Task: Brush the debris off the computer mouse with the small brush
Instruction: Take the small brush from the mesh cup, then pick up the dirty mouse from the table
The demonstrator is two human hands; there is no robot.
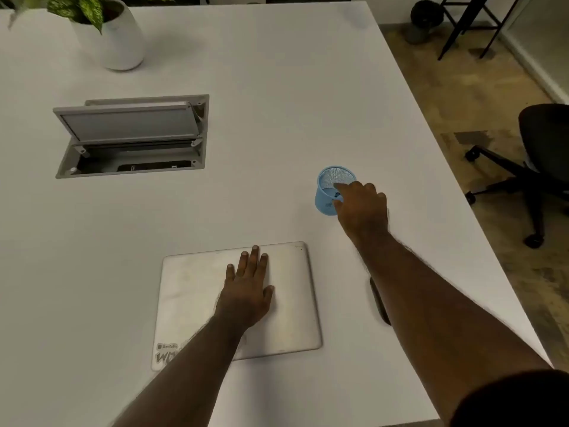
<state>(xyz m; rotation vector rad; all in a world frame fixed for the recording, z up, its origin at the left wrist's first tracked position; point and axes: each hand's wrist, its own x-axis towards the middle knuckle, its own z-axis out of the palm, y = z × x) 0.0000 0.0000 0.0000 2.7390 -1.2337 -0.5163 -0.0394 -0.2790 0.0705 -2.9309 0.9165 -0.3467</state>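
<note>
- The counter (pixel 277 118) shows a smooth, matt, pale grey-white top with no visible grain.
- Closed laptop (pixel 289 303) looks like brushed silver metal, a dull satin sheen, faintly smudged, with a printed sticker (pixel 166 354) at its near left corner.
- Pen cup (pixel 331 186) is light blue fine wire mesh, see-through walls, a solid smooth rim.
- Cable hatch (pixel 132 134) set in the counter looks like grey matt metal or plastic; cannot tell which.
- Plant pot (pixel 114 41) is white, smooth, softly matt, ceramic-looking.
- Floor (pixel 462 103) is mottled brown, rough and worn.
- Office chair (pixel 542 134) has a dark, matt seat; its base looks like black plastic.
</note>
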